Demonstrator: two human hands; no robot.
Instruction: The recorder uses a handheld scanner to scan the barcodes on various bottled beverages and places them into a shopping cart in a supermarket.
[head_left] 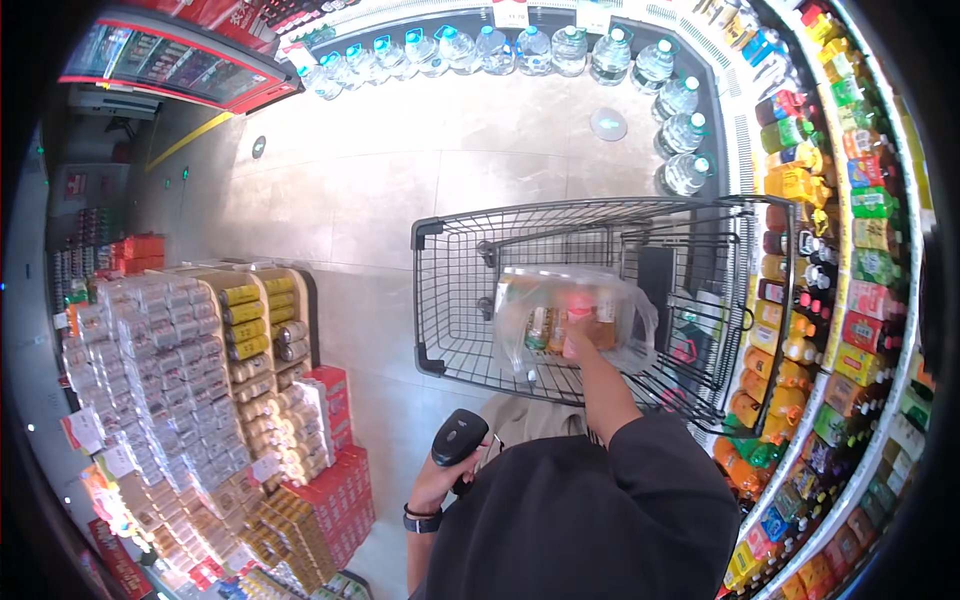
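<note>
My left hand (440, 478) is wrapped round the grip of a black handheld barcode scanner (460, 436), beside my body and outside the cart. A dark wristband (422, 520) is on that wrist. My right arm reaches over the near side of a black wire shopping cart (460, 225). Inside the cart lies a clear plastic bag (635, 305) with several drink bottles in it. At the bag's opening my right hand (580, 338) is closed on a pinkish bottle (577, 303). Amber and green bottles (541, 328) are next to it. The fingertips are partly hidden.
Large water bottles (491, 50) line the floor along the far shelf. Shelves of colourful drink bottles (775, 330) curve along the right, close to the cart's handle end. Stacked can packs (170, 370) and red cartons (335, 500) stand at the left. A display cooler (170, 65) is at far left.
</note>
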